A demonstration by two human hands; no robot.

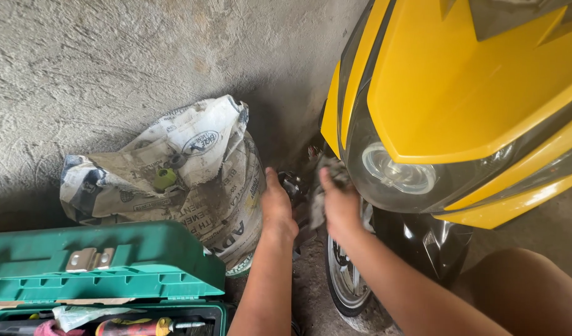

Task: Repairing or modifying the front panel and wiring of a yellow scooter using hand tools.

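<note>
While crouched at the yellow scooter (460, 93), both hands at its front wheel (348, 280): left hand (278, 208) clasping a dark part (292, 184), right hand (340, 208) clutching a grey rag (333, 169) just beside.

The fingers (274, 186) of the left hand (278, 208) curl out of sight around a dark part (292, 184) too shadowed to identify. Beyond the right hand (340, 208), the grey rag (335, 169) is half hidden. Below, the front wheel (345, 283) runs off the frame.

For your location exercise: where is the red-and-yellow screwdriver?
In the head view, the screwdriver lies at bottom left inside the open green toolbox, below the printed sack.
</note>
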